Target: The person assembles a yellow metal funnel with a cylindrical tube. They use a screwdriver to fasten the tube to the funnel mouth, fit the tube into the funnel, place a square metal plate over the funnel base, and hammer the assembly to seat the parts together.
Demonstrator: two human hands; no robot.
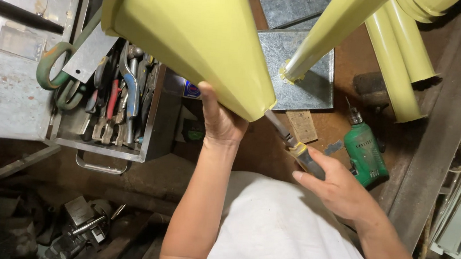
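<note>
A large pale yellow-green sheet-metal cone (pixel 189 30) fills the upper middle, its narrow end pointing down toward me. My left hand (pixel 219 117) grips that narrow end from below, fingers hidden behind the rim. My right hand (pixel 335 184) holds a screwdriver (pixel 295 147) with a dark and yellow handle, its metal shaft running up into the cone's narrow opening.
An open metal toolbox (pixel 109 98) with pliers and snips sits at left beside a grey bench. A green cordless drill (pixel 365 151) lies on the brown floor. Yellow-green tubes (pixel 397 64) and a galvanised plate (pixel 309 69) lie behind. A vise (pixel 83 225) is at lower left.
</note>
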